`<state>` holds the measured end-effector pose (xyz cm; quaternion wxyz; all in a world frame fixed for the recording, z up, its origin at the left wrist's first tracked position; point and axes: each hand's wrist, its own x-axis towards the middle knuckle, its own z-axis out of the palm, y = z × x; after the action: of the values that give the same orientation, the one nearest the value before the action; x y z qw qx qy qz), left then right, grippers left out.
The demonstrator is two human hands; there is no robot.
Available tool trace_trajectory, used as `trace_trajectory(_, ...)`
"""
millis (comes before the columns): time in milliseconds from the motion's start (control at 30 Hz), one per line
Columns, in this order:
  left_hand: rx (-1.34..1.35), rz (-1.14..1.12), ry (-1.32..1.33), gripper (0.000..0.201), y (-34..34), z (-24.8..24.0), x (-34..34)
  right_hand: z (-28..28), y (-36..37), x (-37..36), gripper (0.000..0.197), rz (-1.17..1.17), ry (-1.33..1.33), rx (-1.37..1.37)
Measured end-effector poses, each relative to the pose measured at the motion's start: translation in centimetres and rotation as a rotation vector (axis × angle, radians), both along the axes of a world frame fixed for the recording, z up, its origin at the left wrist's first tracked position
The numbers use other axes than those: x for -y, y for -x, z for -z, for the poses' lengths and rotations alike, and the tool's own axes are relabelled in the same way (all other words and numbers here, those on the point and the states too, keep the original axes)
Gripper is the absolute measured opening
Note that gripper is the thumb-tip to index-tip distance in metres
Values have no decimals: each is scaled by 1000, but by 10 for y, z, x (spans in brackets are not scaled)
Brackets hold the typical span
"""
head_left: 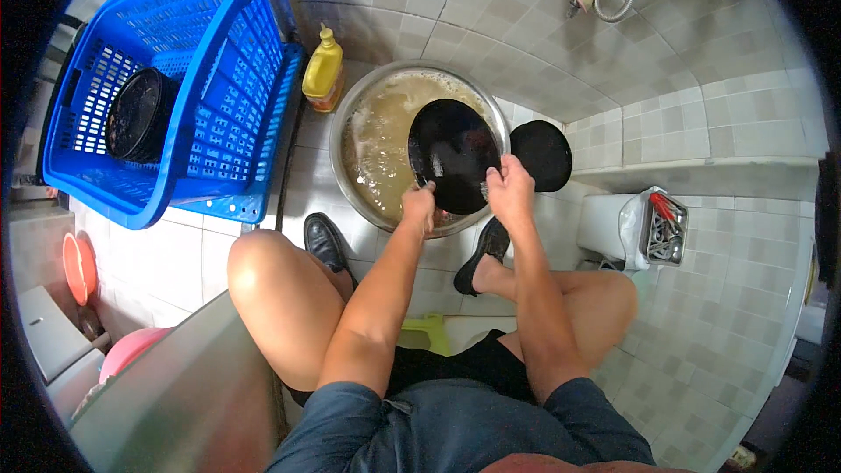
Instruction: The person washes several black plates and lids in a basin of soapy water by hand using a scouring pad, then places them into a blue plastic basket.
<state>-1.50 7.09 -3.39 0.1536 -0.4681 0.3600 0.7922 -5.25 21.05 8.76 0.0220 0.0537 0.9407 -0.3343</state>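
A black, shiny round plate (448, 144) is tilted over a wide metal basin (342, 177) of cloudy, foamy water (377, 144). My left hand (419, 208) grips the plate's lower left edge, thumb on top. At its lower right edge my right hand (512, 188) is closed, with a small silvery bit showing by the fingertips that I cannot make out. Just right of the basin lies a second black round plate (541, 156), apart from my hands.
A blue plastic basket (232, 88) holding a black round pan (140, 114) stands at left. A yellow bottle (324, 72) is beside the basin. To the right sits a metal container of utensils (667, 232). A shower hose (626, 2) hangs on the tiled wall.
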Motion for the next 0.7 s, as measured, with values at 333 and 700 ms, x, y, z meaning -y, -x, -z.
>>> trace_trajectory(333,-515,-56,36,10,40,-42,91,-37,14,-38,22,-98,433,94)
trace_trajectory(700,-573,13,209,25,34,-70,110,5,26,-33,16,29,813,267)
